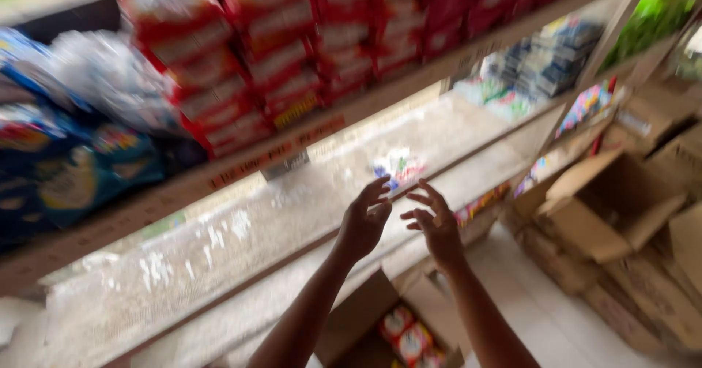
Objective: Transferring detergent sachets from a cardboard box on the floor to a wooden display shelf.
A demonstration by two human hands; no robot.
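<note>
Red packs (256,53) fill the top shelf, stacked in rows. Blue bags (58,163) sit to the left of them, and the picture is blurry all over.

Both hands are up in front of the middle shelf (241,229). The left hand (363,222) has its fingers spread and a bit curled. The right hand (436,222) is just beside it, fingers spread too. They hold nothing and do not touch each other.

A small packet (398,169) — white with some blue and pink — lies on the middle shelf, just past the fingertips. It is too blurry to tell if a finger touches it.

Below the arms is an open box (362,324) on the floor, with red and yellow packs (409,335) inside. More brown boxes (614,207) stand to the right — one is open with its flaps up. Far along the shelves sit blue-and-white packs (552,57) and green ones (654,13).
</note>
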